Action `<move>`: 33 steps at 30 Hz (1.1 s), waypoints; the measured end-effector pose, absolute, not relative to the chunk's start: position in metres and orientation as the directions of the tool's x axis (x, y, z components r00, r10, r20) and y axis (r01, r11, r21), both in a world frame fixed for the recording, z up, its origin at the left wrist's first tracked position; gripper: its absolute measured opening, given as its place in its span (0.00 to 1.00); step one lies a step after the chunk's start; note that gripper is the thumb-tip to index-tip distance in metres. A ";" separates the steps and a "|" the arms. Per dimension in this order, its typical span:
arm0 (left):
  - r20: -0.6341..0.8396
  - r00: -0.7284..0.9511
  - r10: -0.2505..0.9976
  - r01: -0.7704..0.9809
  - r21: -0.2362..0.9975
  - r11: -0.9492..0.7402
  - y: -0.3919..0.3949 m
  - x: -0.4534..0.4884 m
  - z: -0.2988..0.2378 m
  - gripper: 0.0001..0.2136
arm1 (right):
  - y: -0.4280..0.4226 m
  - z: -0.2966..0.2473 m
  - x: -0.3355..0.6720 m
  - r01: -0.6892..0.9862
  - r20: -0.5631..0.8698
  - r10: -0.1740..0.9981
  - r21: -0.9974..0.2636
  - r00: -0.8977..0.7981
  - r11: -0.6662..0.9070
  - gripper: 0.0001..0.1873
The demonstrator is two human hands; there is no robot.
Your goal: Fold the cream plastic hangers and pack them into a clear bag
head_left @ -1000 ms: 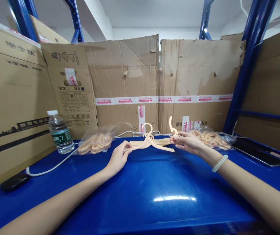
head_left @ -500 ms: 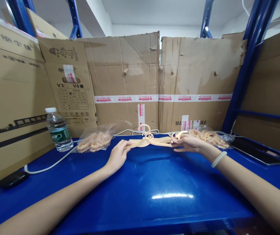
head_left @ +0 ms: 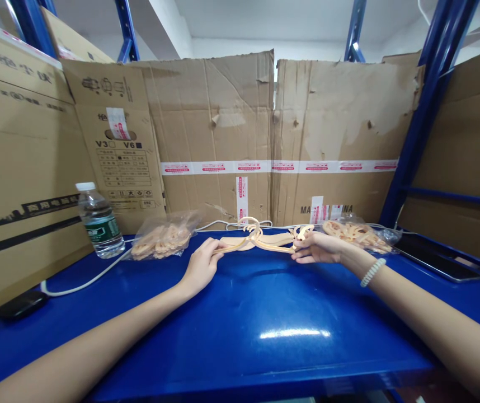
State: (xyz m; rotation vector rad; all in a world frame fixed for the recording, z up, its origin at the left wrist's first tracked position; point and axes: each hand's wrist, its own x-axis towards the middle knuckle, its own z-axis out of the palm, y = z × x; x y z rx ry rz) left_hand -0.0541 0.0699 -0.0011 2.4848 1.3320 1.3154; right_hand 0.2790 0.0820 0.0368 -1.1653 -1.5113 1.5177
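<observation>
Head view, read as a clock with the beige hanger at the hub and 12 straight away from the wearer. I have that hanger near the centre of my screen, just above the blue tabletop, its curled hook rising toward 12. Its arms overlap with flat pieces of the same colour, and I cannot tell from here how many are layered together.

Between 8 and 9 o'clock, I see the left hand pinching the tip of one arm between thumb and fingers. At 3 o'clock, the right hand grips the opposite end with its fingertips. A curved beige piece shows right above those fingers; whether it is joined to the hanger I cannot make out. A pale beaded bracelet circles the right wrist.

Past the left hand, toward 9, I get a clear plastic bag with beige parts inside, then an upright water bottle with a green label. Farther out, between 8 and 9, a black rounded object lies near a loop of white cable. Toward 3, behind the right hand, sits a second plastic bag, and beyond it a flat black device. Tall taped cardboard stands across 12.
</observation>
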 end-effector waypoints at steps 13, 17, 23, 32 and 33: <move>0.665 0.274 0.695 0.671 0.385 -0.634 0.069 -0.053 -0.001 0.06 | 0.085 0.031 0.276 0.036 -0.172 0.939 -0.985 -0.297 -0.169 0.09; 0.660 0.281 0.697 0.667 0.388 -0.636 0.068 -0.053 0.000 0.07 | 0.085 0.028 0.270 0.025 -0.095 0.971 -0.995 -0.220 -0.092 0.11; 0.651 0.285 0.703 0.665 0.394 -0.634 0.067 -0.054 0.001 0.08 | 0.081 0.026 0.260 0.033 0.018 0.992 -0.999 -0.122 0.023 0.12; 0.621 0.295 0.726 0.647 0.429 -0.630 0.067 -0.054 0.000 0.12 | 0.081 0.025 0.256 0.030 0.131 0.990 -0.991 -0.054 0.133 0.14; 0.617 0.298 0.728 0.645 0.432 -0.630 0.068 -0.055 0.001 0.12 | 0.081 0.025 0.255 0.027 0.146 0.988 -0.989 -0.050 0.148 0.14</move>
